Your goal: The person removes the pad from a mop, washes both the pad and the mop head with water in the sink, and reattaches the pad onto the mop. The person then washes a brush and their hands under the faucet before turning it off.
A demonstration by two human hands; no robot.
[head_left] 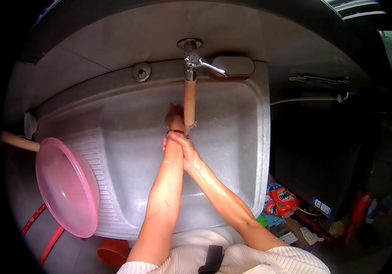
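Note:
Water runs from the hose (189, 102) on the metal tap (193, 59) over my wet hands, inside the grey sink (223, 182). My left hand (174, 118) is just left of the hose end, its fingers bent and partly shadowed; whether they are closed is unclear. A thin bracelet (176, 131) circles the left wrist. My right hand (184, 145) is wrapped round that wrist, just below the bracelet, with water shining on its skin.
A pink basin (68, 187) leans on the sink's ribbed left side. A soap box (233, 67) lies on the back ledge, right of the tap. Below left is an orange bucket (113, 252). Red detergent packs (285, 197) and clutter lie at the lower right.

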